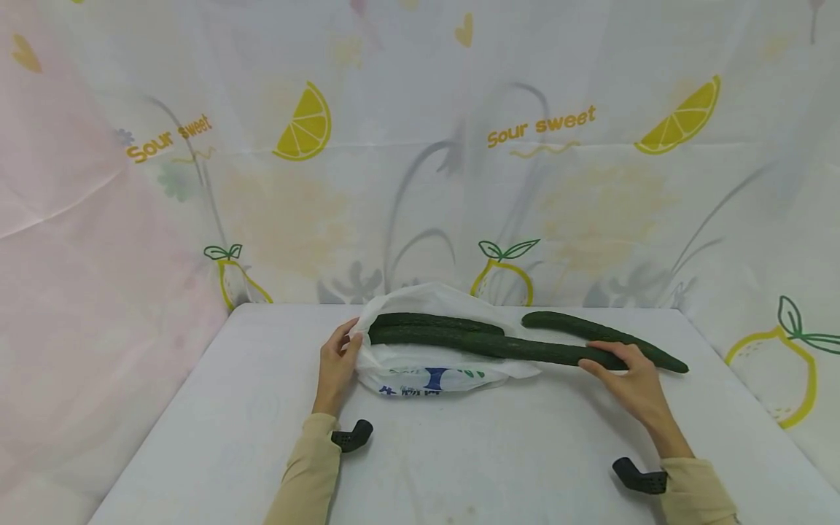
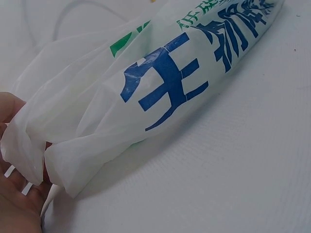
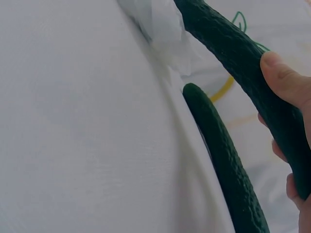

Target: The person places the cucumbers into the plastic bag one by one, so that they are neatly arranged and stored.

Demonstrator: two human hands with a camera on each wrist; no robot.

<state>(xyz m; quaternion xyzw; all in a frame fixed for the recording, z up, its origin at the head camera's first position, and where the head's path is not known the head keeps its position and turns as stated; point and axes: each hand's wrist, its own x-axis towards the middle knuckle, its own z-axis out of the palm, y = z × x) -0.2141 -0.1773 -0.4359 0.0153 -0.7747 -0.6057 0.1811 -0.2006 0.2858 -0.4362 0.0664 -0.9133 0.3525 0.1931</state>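
A white plastic bag (image 1: 426, 295) with blue and green print lies on the table, its mouth toward the left hand. My left hand (image 1: 337, 368) pinches the bag's rim at its left end; the left wrist view shows the bag (image 2: 97, 116) bunched at the fingers. The right hand (image 1: 630, 379) grips the right end of a long dark green cucumber (image 1: 545, 351), thumb on one side and fingers on the other. This cucumber's left part lies over the bag, alongside another cucumber (image 1: 433, 321). Behind the right hand, a third cucumber (image 1: 577, 323) lies on the table.
The white table (image 1: 499, 452) has its back edge against a patterned cloth (image 1: 420, 182) with lemon prints. Cloth also hangs at both sides. Black devices (image 1: 354, 436) sit on both wrists.
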